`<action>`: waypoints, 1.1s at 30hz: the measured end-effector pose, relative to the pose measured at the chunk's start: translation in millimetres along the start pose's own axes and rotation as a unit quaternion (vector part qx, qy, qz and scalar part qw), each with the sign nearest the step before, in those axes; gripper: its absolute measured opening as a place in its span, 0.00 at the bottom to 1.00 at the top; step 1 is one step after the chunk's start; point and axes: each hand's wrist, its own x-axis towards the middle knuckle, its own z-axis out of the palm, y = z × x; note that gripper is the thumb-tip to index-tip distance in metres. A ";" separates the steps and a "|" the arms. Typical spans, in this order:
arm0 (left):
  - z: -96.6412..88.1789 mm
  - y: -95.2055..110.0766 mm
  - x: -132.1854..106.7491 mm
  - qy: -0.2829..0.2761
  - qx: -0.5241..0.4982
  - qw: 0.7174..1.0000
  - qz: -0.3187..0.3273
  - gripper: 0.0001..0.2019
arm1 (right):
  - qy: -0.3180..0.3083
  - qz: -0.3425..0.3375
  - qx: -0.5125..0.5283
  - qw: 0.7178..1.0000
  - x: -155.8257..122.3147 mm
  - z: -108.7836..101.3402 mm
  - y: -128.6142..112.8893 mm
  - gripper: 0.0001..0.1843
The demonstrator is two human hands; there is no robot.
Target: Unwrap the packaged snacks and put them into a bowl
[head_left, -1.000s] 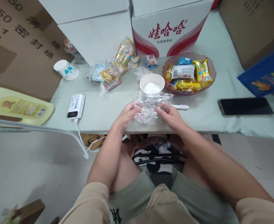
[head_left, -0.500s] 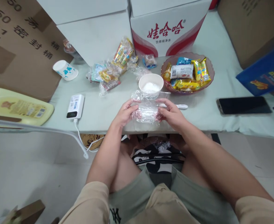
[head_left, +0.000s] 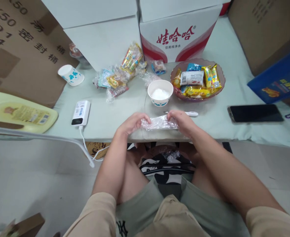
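A clear plastic bag [head_left: 159, 122], folded or rolled into a narrow strip, lies at the table's near edge. My left hand [head_left: 132, 123] pinches its left end and my right hand [head_left: 181, 121] pinches its right end, both with fingers curled. Just behind stands a small white paper bowl [head_left: 160, 93] holding white powder. A thin white stick-like item [head_left: 190, 113] lies to the right of the bowl, close to my right hand.
A pink dish [head_left: 222, 77] of wrapped snacks sits at the back right, loose snack packets [head_left: 120, 75] at the back centre. A power bank [head_left: 81, 112] with cable and a tipped paper cup [head_left: 70, 74] are on the left, a phone [head_left: 255, 113] on the right. Cardboard boxes [head_left: 179, 29] line the back.
The bag was held up and spread in front of the bowl; now it is flattened into a narrow strip low on the table, and both hands have moved down and toward me.
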 end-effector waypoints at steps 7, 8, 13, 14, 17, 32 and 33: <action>2.0 -2.3 1.7 0.072 0.054 0.996 0.030 0.27 | 0.039 0.040 -0.101 0.993 -4.5 0.0 1.4 0.33; 1.5 -1.8 2.0 0.082 0.060 0.995 0.021 0.25 | 0.041 0.046 -0.111 0.992 -4.3 -0.4 1.1 0.31; 6.4 4.2 1.4 0.106 0.082 0.990 0.052 0.19 | 0.088 -0.066 -0.179 0.978 -10.3 -2.9 -6.1 0.14; 8.4 4.9 0.4 0.102 0.085 0.989 0.062 0.19 | 0.091 -0.105 -0.195 0.971 -12.7 -3.5 -8.4 0.14; 12.5 5.0 -3.7 0.079 0.114 0.989 0.058 0.22 | -0.008 -0.138 -0.230 0.963 -17.2 -5.0 -12.3 0.18; 65.7 -10.8 8.3 0.137 0.277 0.930 0.197 0.38 | -0.098 -0.148 -0.092 0.980 -6.2 10.2 -3.0 0.11; 65.3 -12.6 10.1 0.135 0.246 0.943 0.179 0.36 | -0.099 -0.146 -0.085 0.981 -7.0 11.6 -1.6 0.11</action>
